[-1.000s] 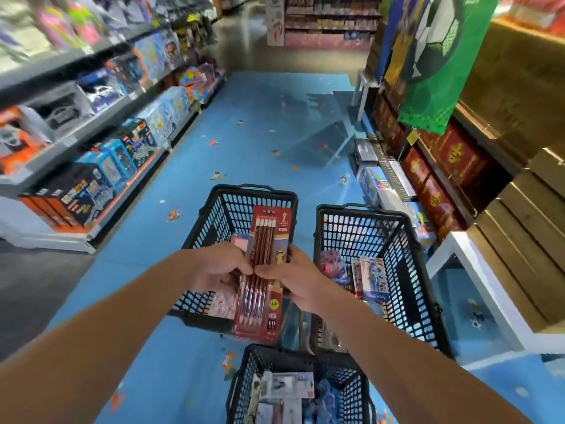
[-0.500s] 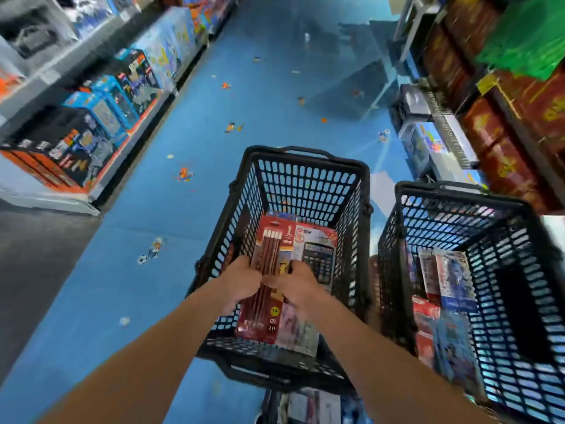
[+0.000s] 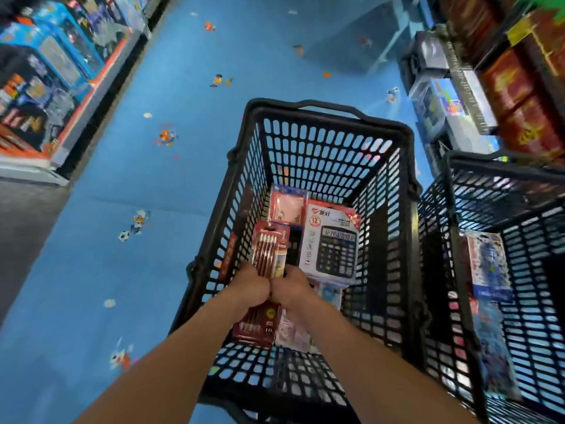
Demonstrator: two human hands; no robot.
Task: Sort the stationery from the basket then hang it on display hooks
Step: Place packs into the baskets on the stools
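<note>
1. Held item: red pencil pack (image 3: pixel 270 252), gripped w/ both hands. L hand (image 3: pixel 252 290) & R hand (image 3: pixel 292 289) have fingers curled round its middle, knuckles touching.
2. Where: the pack is low inside the black basket (image 3: pixel 330 110), just left of the calculator box (image 3: pixel 333 246) and in front of a pink pack (image 3: pixel 287 206). Can't tell if its bottom edge rests on the packs below.
3. Done, judging by layout: sorting looks underway. A second basket (image 3: pixel 501 166) on the right holds blue packs (image 3: pixel 489 264), so items seem split by type.
4. Left to do: no display hooks in view and nothing visibly hung. Calculator box, pink pack & others lie in the black basket.
5. Est. progress: early. It's the sorting stage; hanging prob. not begun.
</note>
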